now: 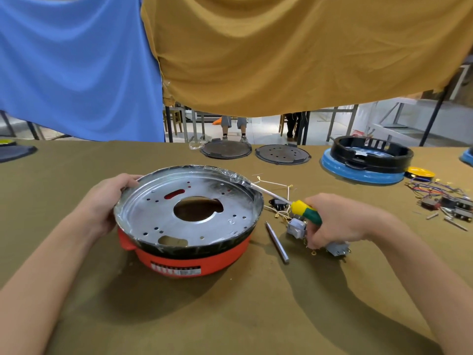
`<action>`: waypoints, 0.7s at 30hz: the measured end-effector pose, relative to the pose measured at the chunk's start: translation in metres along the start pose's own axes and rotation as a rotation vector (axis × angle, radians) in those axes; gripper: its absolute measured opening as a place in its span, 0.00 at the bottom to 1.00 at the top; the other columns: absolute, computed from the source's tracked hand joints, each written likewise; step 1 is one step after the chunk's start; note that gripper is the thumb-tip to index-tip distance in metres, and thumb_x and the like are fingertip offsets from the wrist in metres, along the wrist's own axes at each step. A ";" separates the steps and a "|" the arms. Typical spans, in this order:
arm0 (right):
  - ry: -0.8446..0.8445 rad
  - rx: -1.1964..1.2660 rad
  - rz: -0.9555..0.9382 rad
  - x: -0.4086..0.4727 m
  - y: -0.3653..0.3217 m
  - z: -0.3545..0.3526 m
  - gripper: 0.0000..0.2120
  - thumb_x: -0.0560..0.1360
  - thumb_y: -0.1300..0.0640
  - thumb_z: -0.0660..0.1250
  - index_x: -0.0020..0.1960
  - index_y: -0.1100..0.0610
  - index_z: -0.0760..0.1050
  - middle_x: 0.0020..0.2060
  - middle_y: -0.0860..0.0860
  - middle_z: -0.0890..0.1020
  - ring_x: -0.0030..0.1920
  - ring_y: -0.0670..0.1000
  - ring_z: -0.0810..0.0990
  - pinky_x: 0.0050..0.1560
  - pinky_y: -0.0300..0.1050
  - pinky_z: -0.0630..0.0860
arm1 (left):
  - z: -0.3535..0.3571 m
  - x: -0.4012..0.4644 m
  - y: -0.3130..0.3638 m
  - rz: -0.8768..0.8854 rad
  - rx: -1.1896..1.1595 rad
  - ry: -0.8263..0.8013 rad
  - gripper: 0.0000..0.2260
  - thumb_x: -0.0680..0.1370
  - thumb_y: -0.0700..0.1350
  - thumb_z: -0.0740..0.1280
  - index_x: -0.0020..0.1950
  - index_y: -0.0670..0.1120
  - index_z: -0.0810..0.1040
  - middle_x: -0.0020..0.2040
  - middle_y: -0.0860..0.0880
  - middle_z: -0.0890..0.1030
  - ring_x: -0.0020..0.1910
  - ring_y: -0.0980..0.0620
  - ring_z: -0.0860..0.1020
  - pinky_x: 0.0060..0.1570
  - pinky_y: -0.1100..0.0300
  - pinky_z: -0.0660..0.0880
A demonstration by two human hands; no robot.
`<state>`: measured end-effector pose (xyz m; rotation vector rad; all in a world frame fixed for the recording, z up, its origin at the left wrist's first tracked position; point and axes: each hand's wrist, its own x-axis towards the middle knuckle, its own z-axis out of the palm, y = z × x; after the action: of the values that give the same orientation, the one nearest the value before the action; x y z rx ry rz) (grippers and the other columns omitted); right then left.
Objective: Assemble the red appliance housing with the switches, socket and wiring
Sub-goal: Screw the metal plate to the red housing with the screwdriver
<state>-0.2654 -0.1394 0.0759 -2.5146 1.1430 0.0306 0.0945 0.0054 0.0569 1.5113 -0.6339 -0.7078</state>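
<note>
Leftmost, the left hand [107, 201] grips the far-left rim of the red appliance housing [189, 257] at table centre, while the grey switches [297, 228] lie just right of it under the right hand [335, 221], whose fingers curl round a screwdriver [305, 211] angled back toward the housing.

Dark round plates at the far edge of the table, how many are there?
2. One dark round plate lies left of the other plate, side by side beyond the red housing. Others may be hidden behind the hanging cloths.
</note>
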 end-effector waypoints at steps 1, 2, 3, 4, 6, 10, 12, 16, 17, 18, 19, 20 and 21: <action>0.004 0.068 -0.013 -0.001 0.003 -0.003 0.15 0.67 0.63 0.76 0.48 0.61 0.72 0.37 0.49 0.86 0.36 0.47 0.83 0.37 0.44 0.81 | 0.000 0.000 0.001 0.000 0.007 -0.002 0.12 0.76 0.38 0.60 0.52 0.44 0.83 0.38 0.47 0.86 0.32 0.51 0.82 0.33 0.58 0.79; 0.020 0.143 -0.025 -0.002 0.005 -0.006 0.14 0.67 0.63 0.76 0.48 0.61 0.72 0.37 0.49 0.86 0.34 0.48 0.82 0.34 0.41 0.79 | -0.001 0.000 0.002 0.000 0.010 -0.002 0.13 0.76 0.38 0.60 0.52 0.44 0.83 0.38 0.47 0.86 0.33 0.50 0.81 0.34 0.57 0.79; 0.045 0.220 -0.040 -0.003 0.007 -0.009 0.14 0.68 0.63 0.75 0.47 0.61 0.72 0.38 0.49 0.86 0.34 0.50 0.82 0.33 0.40 0.78 | -0.002 -0.001 0.003 0.002 0.007 -0.001 0.13 0.76 0.38 0.60 0.52 0.43 0.83 0.39 0.47 0.86 0.34 0.50 0.81 0.34 0.58 0.79; 0.071 0.297 -0.061 -0.003 0.008 -0.011 0.13 0.69 0.63 0.75 0.47 0.61 0.72 0.39 0.50 0.86 0.33 0.51 0.81 0.33 0.40 0.78 | -0.004 -0.001 0.004 0.005 -0.009 0.004 0.13 0.76 0.38 0.60 0.52 0.43 0.83 0.40 0.47 0.86 0.35 0.50 0.81 0.34 0.58 0.79; 0.121 0.436 -0.116 -0.002 0.008 -0.012 0.11 0.70 0.62 0.75 0.43 0.59 0.73 0.39 0.54 0.85 0.33 0.50 0.80 0.34 0.39 0.78 | -0.007 -0.001 0.007 0.019 -0.054 0.016 0.13 0.76 0.39 0.60 0.54 0.42 0.83 0.43 0.46 0.86 0.37 0.50 0.81 0.36 0.57 0.79; 0.226 0.763 -0.170 0.007 -0.004 0.000 0.13 0.72 0.63 0.74 0.43 0.59 0.69 0.38 0.56 0.84 0.37 0.50 0.83 0.38 0.40 0.80 | 0.002 -0.008 0.009 0.040 -0.002 -0.029 0.13 0.77 0.37 0.58 0.51 0.43 0.82 0.38 0.47 0.86 0.32 0.51 0.81 0.33 0.58 0.79; 0.279 0.960 -0.154 0.013 -0.010 0.010 0.13 0.73 0.65 0.74 0.44 0.59 0.68 0.37 0.53 0.83 0.43 0.52 0.86 0.44 0.42 0.82 | 0.007 -0.011 0.007 0.008 0.057 -0.084 0.13 0.76 0.37 0.59 0.52 0.42 0.82 0.39 0.45 0.85 0.34 0.49 0.78 0.35 0.55 0.75; 0.373 1.012 -0.112 0.023 -0.018 0.027 0.11 0.74 0.65 0.72 0.43 0.57 0.70 0.38 0.53 0.80 0.39 0.49 0.83 0.44 0.42 0.81 | -0.009 -0.010 0.014 -0.087 0.170 -0.273 0.17 0.69 0.43 0.62 0.53 0.41 0.84 0.44 0.42 0.81 0.36 0.48 0.74 0.31 0.57 0.76; 0.392 1.011 -0.106 0.024 -0.020 0.030 0.10 0.74 0.65 0.72 0.44 0.57 0.70 0.38 0.53 0.80 0.38 0.48 0.82 0.42 0.41 0.81 | -0.014 -0.010 0.015 -0.122 0.226 -0.308 0.16 0.70 0.46 0.63 0.51 0.41 0.83 0.41 0.42 0.79 0.34 0.48 0.73 0.30 0.58 0.76; 0.414 1.010 -0.102 0.024 -0.020 0.031 0.10 0.74 0.64 0.72 0.44 0.57 0.70 0.37 0.52 0.80 0.37 0.48 0.82 0.40 0.39 0.80 | -0.016 -0.011 0.015 -0.153 0.291 -0.321 0.14 0.72 0.50 0.63 0.50 0.43 0.82 0.39 0.43 0.76 0.33 0.49 0.72 0.30 0.58 0.75; 0.434 1.011 -0.100 0.025 -0.021 0.032 0.10 0.74 0.64 0.72 0.44 0.57 0.70 0.36 0.52 0.80 0.36 0.47 0.81 0.38 0.37 0.80 | -0.016 -0.011 0.015 -0.167 0.372 -0.302 0.13 0.75 0.54 0.62 0.48 0.46 0.79 0.37 0.45 0.74 0.31 0.50 0.71 0.32 0.57 0.73; 0.449 1.017 -0.099 0.025 -0.022 0.032 0.10 0.74 0.64 0.72 0.44 0.57 0.70 0.36 0.51 0.80 0.35 0.45 0.81 0.36 0.35 0.79 | -0.015 -0.010 0.012 -0.163 0.469 -0.262 0.13 0.76 0.57 0.62 0.47 0.48 0.77 0.36 0.46 0.73 0.30 0.51 0.71 0.34 0.57 0.71; 0.460 1.026 -0.100 0.025 -0.023 0.032 0.10 0.74 0.64 0.72 0.44 0.57 0.70 0.35 0.50 0.80 0.34 0.44 0.81 0.35 0.34 0.78 | -0.013 -0.009 0.009 -0.144 0.563 -0.221 0.16 0.77 0.60 0.62 0.45 0.48 0.77 0.35 0.47 0.75 0.32 0.51 0.71 0.36 0.57 0.70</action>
<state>-0.2278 -0.1322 0.0490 -1.6534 0.8375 -0.9465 0.0989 0.0198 0.0671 2.0276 -0.9536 -0.8587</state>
